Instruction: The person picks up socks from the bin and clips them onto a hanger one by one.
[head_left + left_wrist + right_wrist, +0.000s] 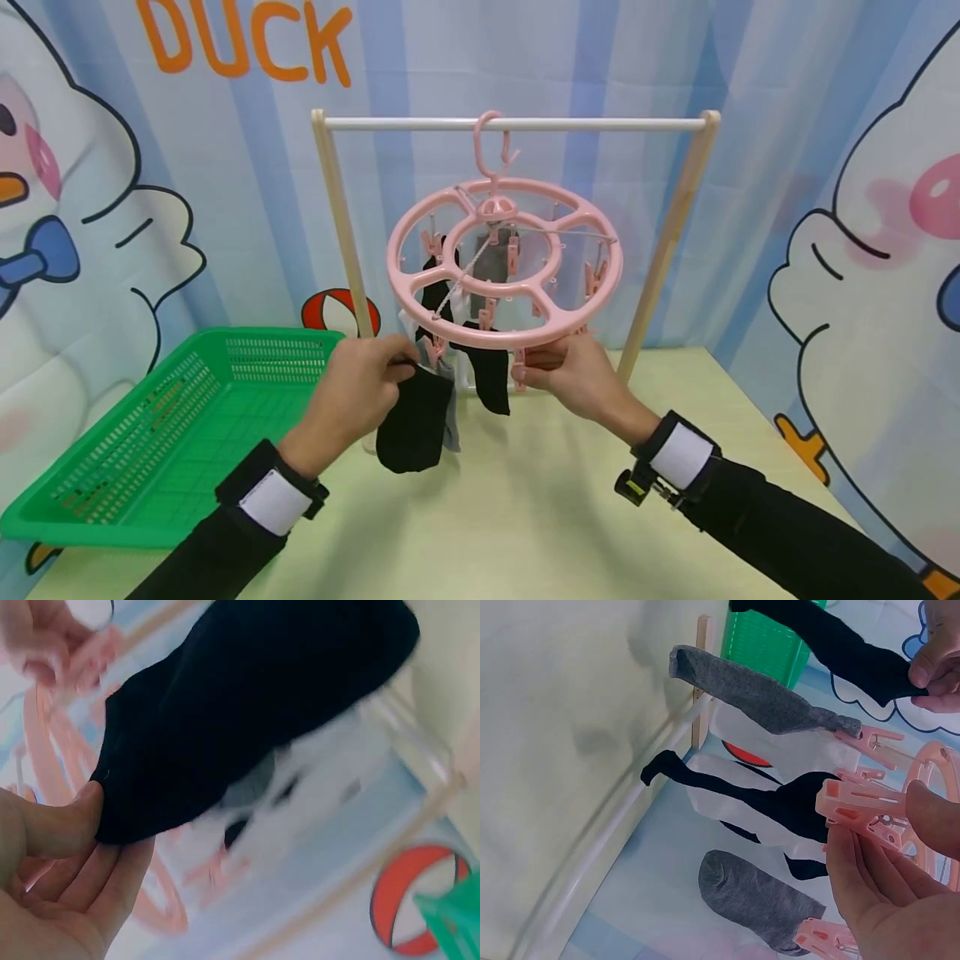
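A black sock [416,421] hangs from my left hand [358,385], which pinches it at the cuff between thumb and fingers. My right hand [573,373], under the front rim of a round pink clip hanger [487,337], holds one of its pink clothespins [866,804] between thumb and fingers. Just behind that clothespin in the right wrist view hangs another black sock [739,789]. Beside it a grey sock [761,694] dangles from a different clothespin, and a second grey sock [754,896] hangs on the far side.
The hanger hooks over the white bar [600,124] of a stand with wooden posts [667,242]. To the left lies a green plastic basket [97,533] on the pale table [570,517]. A cartoon duck curtain [465,50] surrounds the table.
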The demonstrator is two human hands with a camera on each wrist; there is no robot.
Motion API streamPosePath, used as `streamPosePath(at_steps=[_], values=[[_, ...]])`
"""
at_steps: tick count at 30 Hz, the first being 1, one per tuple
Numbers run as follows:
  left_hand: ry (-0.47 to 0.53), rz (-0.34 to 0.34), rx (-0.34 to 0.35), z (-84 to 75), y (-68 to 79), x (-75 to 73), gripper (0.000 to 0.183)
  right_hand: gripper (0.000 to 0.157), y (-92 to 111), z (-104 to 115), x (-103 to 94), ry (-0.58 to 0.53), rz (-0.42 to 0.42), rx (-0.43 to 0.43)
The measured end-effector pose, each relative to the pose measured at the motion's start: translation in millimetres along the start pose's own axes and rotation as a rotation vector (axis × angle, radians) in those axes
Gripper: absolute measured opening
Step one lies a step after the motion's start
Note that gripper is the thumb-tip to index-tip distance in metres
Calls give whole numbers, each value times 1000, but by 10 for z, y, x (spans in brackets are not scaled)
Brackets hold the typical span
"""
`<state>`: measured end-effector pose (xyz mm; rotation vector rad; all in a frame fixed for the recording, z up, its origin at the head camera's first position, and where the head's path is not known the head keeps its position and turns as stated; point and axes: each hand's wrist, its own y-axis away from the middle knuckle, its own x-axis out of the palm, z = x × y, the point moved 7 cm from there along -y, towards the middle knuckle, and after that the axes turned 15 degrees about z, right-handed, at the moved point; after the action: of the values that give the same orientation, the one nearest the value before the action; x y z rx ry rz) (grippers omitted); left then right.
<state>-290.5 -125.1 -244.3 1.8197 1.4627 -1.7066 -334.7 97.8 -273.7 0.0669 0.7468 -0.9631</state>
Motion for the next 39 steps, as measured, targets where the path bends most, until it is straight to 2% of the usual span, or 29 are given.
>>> streamPosePath(at_steps=[4,10,16,22,32,39], values=[[64,20,36,-136,-64,255,20,19,2,0,7,-12,-11,1],[121,47,32,-244,-160,610,23,20,10,3,14,-7,-41,26],[163,19,48,-283,-250,834,22,14,21,14,11,32,-79,27],[180,-8,63,-357,-287,902,23,12,29,-12,2,32,-105,41],[207,-65,117,-440,-311,885,25,4,56,-45,-18,18,-119,32],[220,-111,106,-441,-313,872,23,4,84,-60,-9,-15,-110,49]])
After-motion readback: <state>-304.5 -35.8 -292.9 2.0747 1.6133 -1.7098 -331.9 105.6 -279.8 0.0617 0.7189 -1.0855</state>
